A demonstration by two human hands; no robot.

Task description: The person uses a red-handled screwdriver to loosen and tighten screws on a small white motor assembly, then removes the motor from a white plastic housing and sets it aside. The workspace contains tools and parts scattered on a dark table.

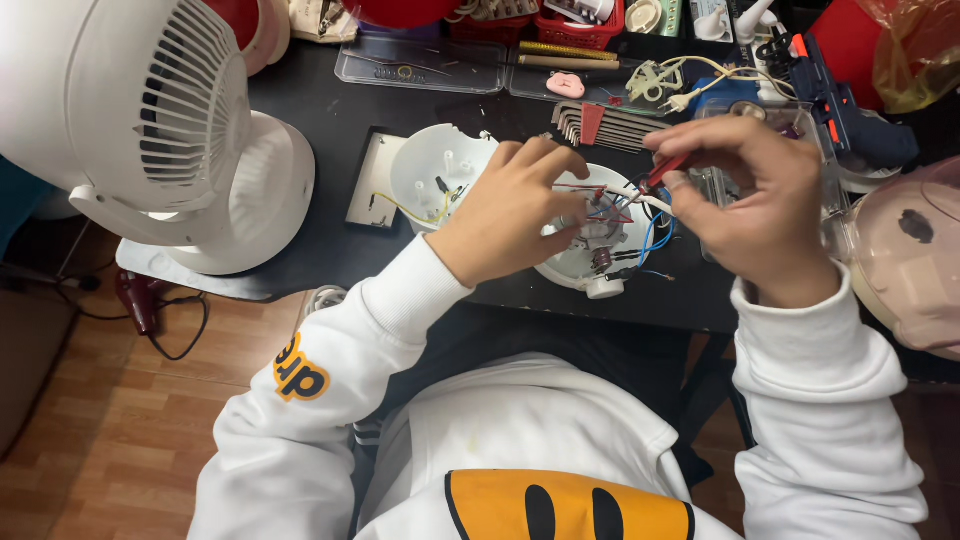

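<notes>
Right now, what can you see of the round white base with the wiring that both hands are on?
The round white base looks like plastic and lies open side up at the near edge of the black table. Inside sit a small metal part and red, blue and white wires. The left hand covers its left side; the right hand holds a red-handled tool above it.

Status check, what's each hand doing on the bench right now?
Left hand steadying opened white housing. Right hand pinching red-handled tool over wires. Hex key set just behind.
</notes>
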